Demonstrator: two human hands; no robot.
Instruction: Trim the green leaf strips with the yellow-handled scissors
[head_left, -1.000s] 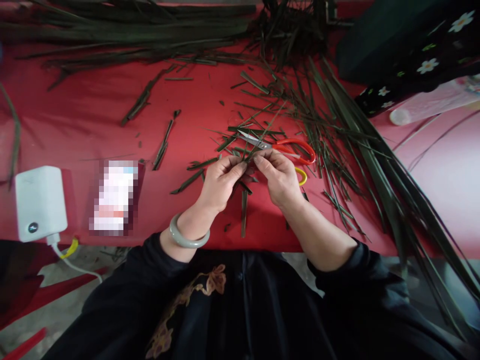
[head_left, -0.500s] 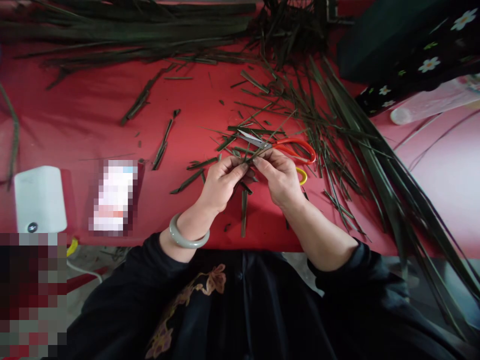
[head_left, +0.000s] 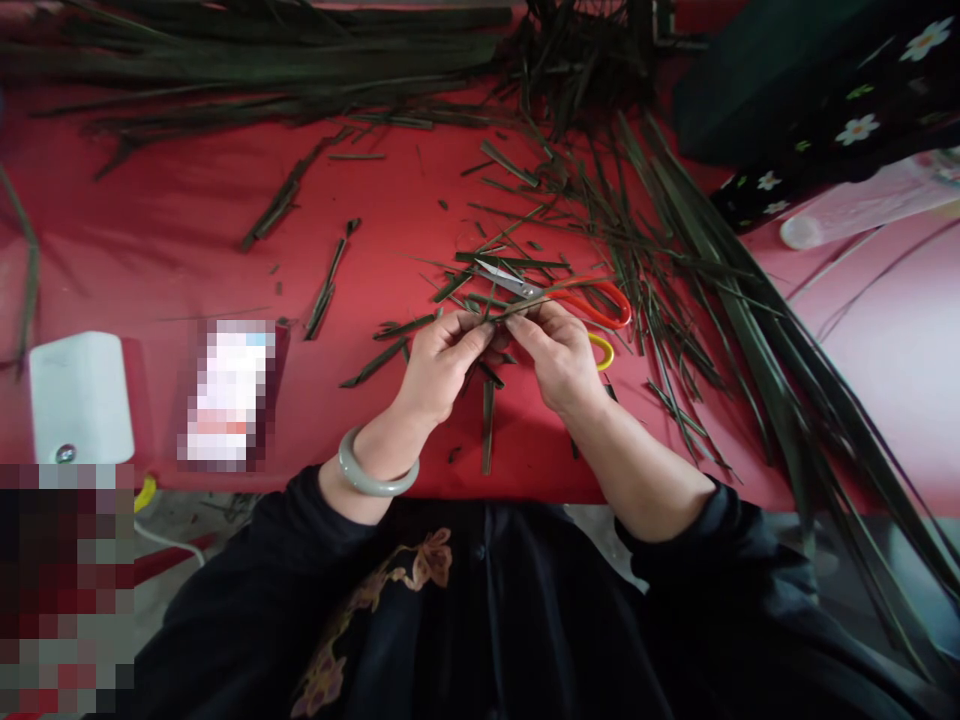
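Between my fingertips is a thin green leaf strip [head_left: 536,299], one end sticking out to the upper right across the scissors. My left hand [head_left: 446,362], with a pale bangle [head_left: 377,477] on its wrist, pinches the strip at its left part. Close beside it, my right hand [head_left: 555,358] pinches the same strip between thumb and forefinger. How the strip is folded at the fingertips is hidden. Just beyond my hands lie scissors with red handles [head_left: 600,300], blades toward the upper left. A yellow loop [head_left: 602,352] shows beside my right hand.
Cut leaf pieces [head_left: 487,425] are scattered over the red table [head_left: 375,230]. Long leaves [head_left: 697,240] run down the right side, and more leaves [head_left: 300,60] lie along the back. At left are a white box-shaped device [head_left: 81,398] and a blurred phone [head_left: 229,395].
The strip's free end has swung lower, pointing further right across the red handles. Both hands have barely shifted and keep their pinch.
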